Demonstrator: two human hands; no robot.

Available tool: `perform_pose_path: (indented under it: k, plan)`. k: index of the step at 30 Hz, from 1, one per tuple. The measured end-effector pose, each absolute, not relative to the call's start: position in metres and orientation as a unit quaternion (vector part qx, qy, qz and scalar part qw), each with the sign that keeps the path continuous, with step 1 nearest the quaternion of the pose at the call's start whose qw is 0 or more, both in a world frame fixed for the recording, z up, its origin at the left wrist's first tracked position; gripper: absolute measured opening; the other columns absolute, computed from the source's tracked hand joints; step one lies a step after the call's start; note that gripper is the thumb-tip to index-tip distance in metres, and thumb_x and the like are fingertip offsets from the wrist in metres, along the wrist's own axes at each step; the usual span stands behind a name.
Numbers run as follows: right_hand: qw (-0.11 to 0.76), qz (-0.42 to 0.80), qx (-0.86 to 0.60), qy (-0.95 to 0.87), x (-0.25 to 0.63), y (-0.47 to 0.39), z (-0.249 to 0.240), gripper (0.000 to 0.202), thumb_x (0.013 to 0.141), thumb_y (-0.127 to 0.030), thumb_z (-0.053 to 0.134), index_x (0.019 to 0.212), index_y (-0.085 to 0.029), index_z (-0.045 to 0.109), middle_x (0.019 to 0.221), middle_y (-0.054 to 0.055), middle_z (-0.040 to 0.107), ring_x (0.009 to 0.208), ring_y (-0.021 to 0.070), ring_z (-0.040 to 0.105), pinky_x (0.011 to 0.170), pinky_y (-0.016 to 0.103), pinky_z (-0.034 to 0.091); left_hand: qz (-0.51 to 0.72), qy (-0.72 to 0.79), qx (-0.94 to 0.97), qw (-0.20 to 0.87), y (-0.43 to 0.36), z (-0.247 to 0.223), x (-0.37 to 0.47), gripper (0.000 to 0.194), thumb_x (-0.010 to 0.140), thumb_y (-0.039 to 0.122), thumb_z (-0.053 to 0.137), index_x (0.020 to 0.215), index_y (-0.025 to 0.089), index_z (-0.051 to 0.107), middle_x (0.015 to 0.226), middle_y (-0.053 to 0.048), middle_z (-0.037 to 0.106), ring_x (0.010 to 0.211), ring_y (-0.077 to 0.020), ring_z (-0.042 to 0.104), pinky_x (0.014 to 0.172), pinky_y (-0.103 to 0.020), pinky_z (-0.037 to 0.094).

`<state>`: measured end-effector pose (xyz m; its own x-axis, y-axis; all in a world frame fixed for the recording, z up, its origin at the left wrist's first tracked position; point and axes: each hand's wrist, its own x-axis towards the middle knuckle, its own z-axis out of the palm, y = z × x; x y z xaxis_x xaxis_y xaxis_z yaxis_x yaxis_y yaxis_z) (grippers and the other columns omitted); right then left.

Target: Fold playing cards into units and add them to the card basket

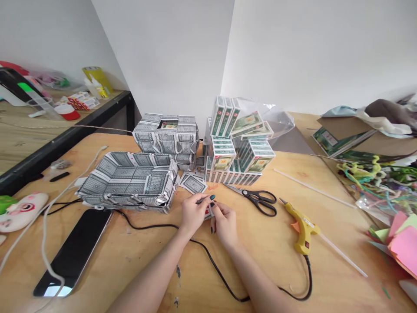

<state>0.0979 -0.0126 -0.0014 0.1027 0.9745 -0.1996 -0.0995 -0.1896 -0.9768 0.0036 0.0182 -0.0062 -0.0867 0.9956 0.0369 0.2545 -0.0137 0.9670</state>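
While both hands meet over the worktop (146,278), the L hand (194,213) has thumb & fingers in a narrow pinch on a playing card (208,211), and the R hand (226,222) grips the same piece, also narrow, from its own side. The card sits btwn the two sets of fingertips, mostly covered; a bit of red & white print shows, so can't tell if it's one card or a few, or how far it's bent.

Looks like close finger work on the card's edge. To do it well: let the L hand act as clamp, line up the edges first, then press along w/ the R thumb in one even pass. Card stock is prob. springy, so go firm, but too hard a pinch at a corner may kink it.

Just beyond the L hand lie loose cards (194,183); left of it, the card-built tray (110,201). Scissors (260,201) rest beyond & right of the R hand, glue gun (303,226) farther right, nozzle aimed away from the person. Can't tell if it's hot; treat as hot. Its black cable (211,258) runs under the R forearm, so best not drag that arm sideways.
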Motion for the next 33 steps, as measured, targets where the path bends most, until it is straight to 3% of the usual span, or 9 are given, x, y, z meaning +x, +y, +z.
perform_pose_path:
  k: [9,16,20,23,26,33]
  plan:
    - [0.484,0.549,-0.54,-0.415,0.095,-0.016,0.001,0.018,0.072,-0.022,0.037,0.069,-0.016,0.053,0.033,-0.01,0.037,0.026,0.006,0.032,0.031,0.018,0.027,0.457,0.596,0.509,0.421,0.022,-0.005,0.002,0.016,0.068,0.028,0.059,0.069,0.014,0.066,0.062,-0.001,0.064,0.058,-0.0124,0.056,0.054,-0.021,0.042]
    - [0.47,0.559,-0.516,-0.447,0.097,-0.017,0.003,0.028,0.071,-0.019,0.033,0.085,-0.013,0.057,0.034,-0.009,0.043,0.029,0.0087,0.038,0.037,0.019,0.033,0.463,0.587,0.469,0.47,0.028,-0.008,-0.001,0.019,0.064,0.032,0.062,0.068,0.014,0.067,0.06,0.0,0.064,0.056,-0.0124,0.056,0.051,-0.021,0.042]
    - [0.48,0.563,-0.505,-0.445,0.097,-0.015,-0.001,0.026,0.079,-0.027,0.036,0.095,-0.014,0.052,0.036,-0.009,0.044,0.03,0.0098,0.041,0.037,0.02,0.035,0.478,0.566,0.473,0.476,0.029,-0.006,-0.001,0.019,0.065,0.031,0.062,0.073,0.014,0.067,0.068,-0.002,0.067,0.061,-0.0137,0.059,0.055,-0.022,0.045]
    - [0.491,0.571,-0.496,-0.432,0.1,-0.011,-0.005,0.025,0.081,-0.038,0.041,0.094,-0.017,0.048,0.042,-0.007,0.049,0.033,0.0105,0.047,0.037,0.02,0.038,0.49,0.561,0.489,0.454,0.028,-0.003,0.0,0.021,0.068,0.031,0.06,0.079,0.014,0.067,0.075,-0.004,0.069,0.068,-0.015,0.062,0.059,-0.023,0.047]
    - [0.529,0.558,-0.493,-0.407,0.105,-0.005,-0.01,0.02,0.08,-0.039,0.047,0.084,-0.019,0.046,0.053,-0.005,0.054,0.038,0.0107,0.051,0.04,0.022,0.043,0.496,0.556,0.521,0.417,0.025,-0.004,0.001,0.02,0.073,0.029,0.057,0.082,0.014,0.066,0.078,-0.006,0.069,0.07,-0.0154,0.063,0.062,-0.024,0.049]
    - [0.549,0.35,-0.566,-0.506,0.121,-0.003,-0.017,0.014,0.083,-0.031,0.043,0.084,-0.019,0.051,0.075,0.003,0.064,0.065,0.0149,0.063,0.065,0.029,0.051,0.474,0.497,0.685,0.244,0.018,-0.006,-0.001,0.013,0.078,0.023,0.053,0.082,0.019,0.065,0.081,-0.003,0.069,0.077,-0.0141,0.063,0.074,-0.025,0.049]
